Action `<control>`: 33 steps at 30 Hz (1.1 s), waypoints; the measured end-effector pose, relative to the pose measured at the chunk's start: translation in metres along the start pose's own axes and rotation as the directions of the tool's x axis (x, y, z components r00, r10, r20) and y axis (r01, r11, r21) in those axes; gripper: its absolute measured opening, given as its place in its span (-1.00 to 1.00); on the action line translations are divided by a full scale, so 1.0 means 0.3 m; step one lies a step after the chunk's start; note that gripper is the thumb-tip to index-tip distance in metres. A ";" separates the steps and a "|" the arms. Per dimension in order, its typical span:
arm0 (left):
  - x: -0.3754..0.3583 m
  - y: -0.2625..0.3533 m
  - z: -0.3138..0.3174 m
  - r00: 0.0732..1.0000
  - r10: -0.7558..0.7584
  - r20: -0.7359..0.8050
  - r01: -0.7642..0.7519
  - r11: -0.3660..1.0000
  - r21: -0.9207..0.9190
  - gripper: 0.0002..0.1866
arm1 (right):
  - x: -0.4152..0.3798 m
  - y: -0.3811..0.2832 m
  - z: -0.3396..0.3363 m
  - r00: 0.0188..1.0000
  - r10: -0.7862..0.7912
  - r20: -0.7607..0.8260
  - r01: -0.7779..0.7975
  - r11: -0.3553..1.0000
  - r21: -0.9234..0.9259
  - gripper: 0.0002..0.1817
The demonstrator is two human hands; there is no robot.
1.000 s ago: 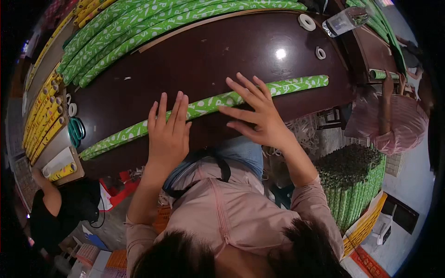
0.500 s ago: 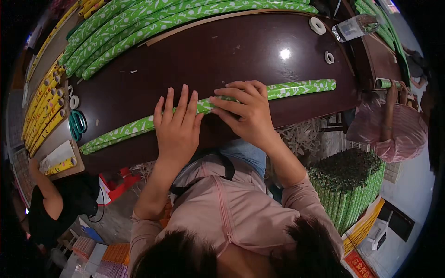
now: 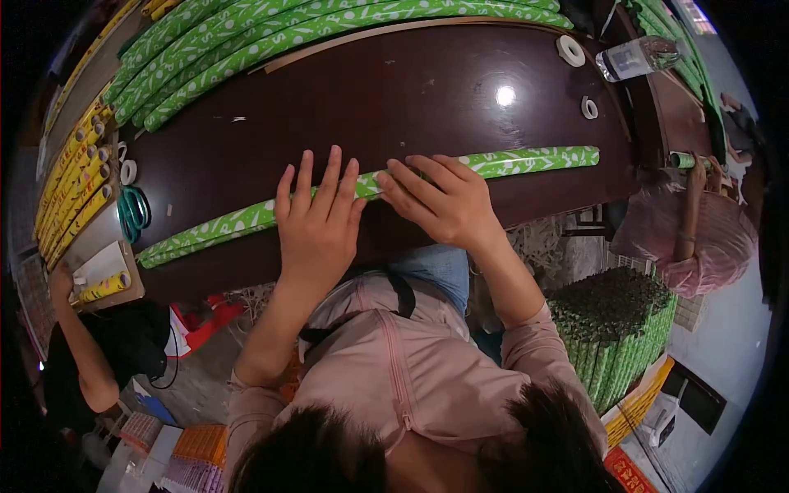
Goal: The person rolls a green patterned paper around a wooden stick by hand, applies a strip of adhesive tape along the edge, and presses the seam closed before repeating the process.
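Note:
A long roll of green patterned wrapping paper [image 3: 534,161] lies across the dark brown table in front of me. My left hand [image 3: 319,209] rests on the roll left of its middle, fingers stretched out and slightly spread. Just right of it, my right hand [image 3: 444,201] lies over the roll with its fingers extended and a little bent. Both palms face down, and neither hand is wrapped around the paper. The stretches of roll beneath my fingers are hidden.
Green rolls [image 3: 271,37] are piled along the far edge. Yellow rolls [image 3: 74,185], scissors with teal handles [image 3: 133,215], tape rolls [image 3: 570,51] and a plastic bottle [image 3: 637,59] lie around. Co-workers sit at both sides. Bundled green rolls [image 3: 612,345] stand at lower right.
My right hand has shifted slightly right and its fingers lie flatter on the roll. My left hand stays almost in place. The view has tilted slightly.

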State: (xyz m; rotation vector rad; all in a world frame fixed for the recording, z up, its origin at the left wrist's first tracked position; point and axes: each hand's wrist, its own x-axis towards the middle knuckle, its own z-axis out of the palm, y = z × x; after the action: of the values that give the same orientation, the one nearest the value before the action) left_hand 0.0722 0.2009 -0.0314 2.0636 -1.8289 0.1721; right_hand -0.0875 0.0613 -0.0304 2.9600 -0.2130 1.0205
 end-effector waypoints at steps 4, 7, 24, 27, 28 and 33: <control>-0.005 -0.001 0.002 1.000 0.006 -0.007 -0.006 1.000 -0.005 -0.55 | -0.002 0.020 -0.005 0.990 -0.142 0.024 0.143 0.988 -0.057 -0.69; -0.003 0.001 0.002 1.000 0.004 -0.002 -0.004 1.000 0.001 -0.55 | 0.008 0.043 -0.013 0.966 -0.251 0.071 0.256 0.962 -0.092 -0.70; 0.003 0.005 -0.003 1.000 -0.001 -0.001 0.001 1.000 -0.007 -0.56 | -0.014 0.094 -0.046 1.000 -0.018 0.013 0.014 0.966 0.259 -0.62; 0.001 0.006 -0.008 1.000 -0.004 -0.001 0.004 1.000 -0.015 -0.55 | 0.004 0.088 -0.029 0.997 -0.081 -0.001 0.079 0.966 0.245 -0.57; 0.001 0.010 -0.010 1.000 -0.025 0.003 0.025 0.999 -0.025 -0.54 | 0.000 0.088 -0.023 0.997 -0.080 -0.004 0.078 0.967 0.243 -0.57; 0.015 0.040 0.010 0.989 -0.148 -0.005 0.148 0.989 -0.013 -0.48 | -0.022 0.098 -0.047 0.965 -0.141 0.220 0.105 0.980 0.168 -0.45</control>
State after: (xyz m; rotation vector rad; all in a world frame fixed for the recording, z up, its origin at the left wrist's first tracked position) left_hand 0.0607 0.1945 -0.0304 2.1773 -1.6602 0.1257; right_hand -0.1050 0.0338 -0.0245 3.1818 0.0537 0.7078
